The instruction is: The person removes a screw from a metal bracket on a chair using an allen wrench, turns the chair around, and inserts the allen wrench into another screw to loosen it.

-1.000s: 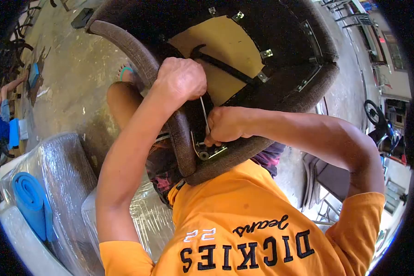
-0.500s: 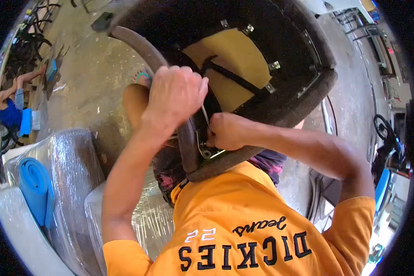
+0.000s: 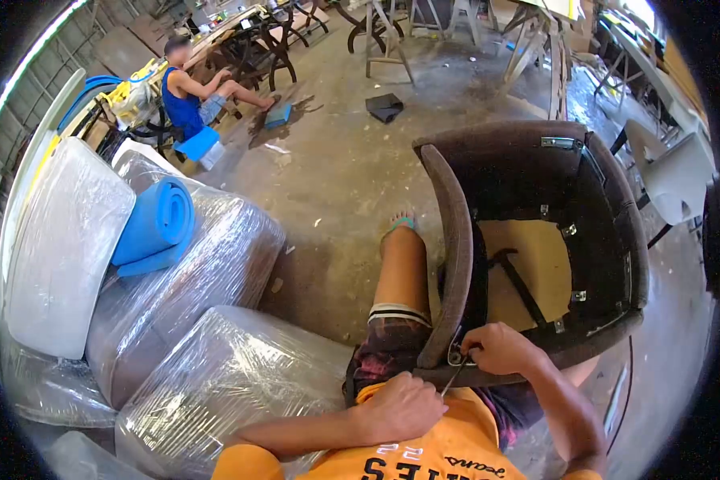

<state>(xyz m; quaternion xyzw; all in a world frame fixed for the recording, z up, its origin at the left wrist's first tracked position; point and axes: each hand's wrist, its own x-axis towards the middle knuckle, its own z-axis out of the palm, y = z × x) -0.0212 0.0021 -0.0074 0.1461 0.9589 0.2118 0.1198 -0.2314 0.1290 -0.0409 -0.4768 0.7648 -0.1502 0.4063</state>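
A brown upholstered chair shell (image 3: 448, 240) rests against my legs, its hollow inside facing me. My left hand (image 3: 404, 410) is closed around one end of a thin metal rod (image 3: 454, 378), low in front of my shirt. The rod slants up to the shell's near left corner. There my right hand (image 3: 500, 348) has its fingers pinched beside a metal bracket (image 3: 456, 353); what they grip is hidden. A hammer (image 3: 522, 290) lies inside the shell on a tan panel (image 3: 508, 236), with several small metal brackets around it.
Plastic-wrapped furniture pieces (image 3: 240, 376) stand at left, with a rolled blue mat (image 3: 156, 220) on top. Beyond them sits a person in blue (image 3: 186, 100). A dark block (image 3: 384, 107) lies on the concrete floor ahead. Pale chairs (image 3: 680, 176) stand at right.
The view has swung up and left. My left hand has come down from above the chair's arm to in front of my shirt, the rod still in it. My right hand stays at the corner.
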